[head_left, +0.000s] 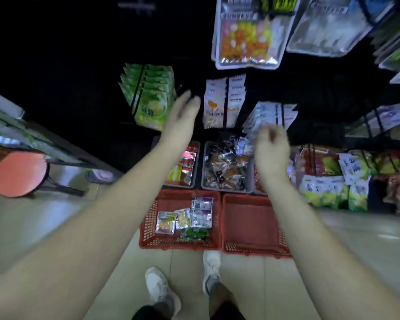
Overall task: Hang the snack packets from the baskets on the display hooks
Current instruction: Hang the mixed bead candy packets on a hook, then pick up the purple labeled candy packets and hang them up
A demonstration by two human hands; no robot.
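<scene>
Two red baskets stand on the floor in front of my feet. The left basket [150,218] holds several snack packets [185,218]; the right basket [247,225] looks bare. My left hand [181,118] is raised with flat, spread fingers, holding nothing, between the green hanging packets [150,98] and the white hanging packets [222,102]. My right hand [271,146] is blurred, its fingers curled, just below the pale blue packets [270,116] on a hook. Whether it holds a packet I cannot tell.
Grey bins [226,167] of loose snacks sit behind the baskets. More packets hang above [247,35] and at the right [333,179]. A round red stool [21,174] stands on the left. My shoes [159,289] are on the tiled floor.
</scene>
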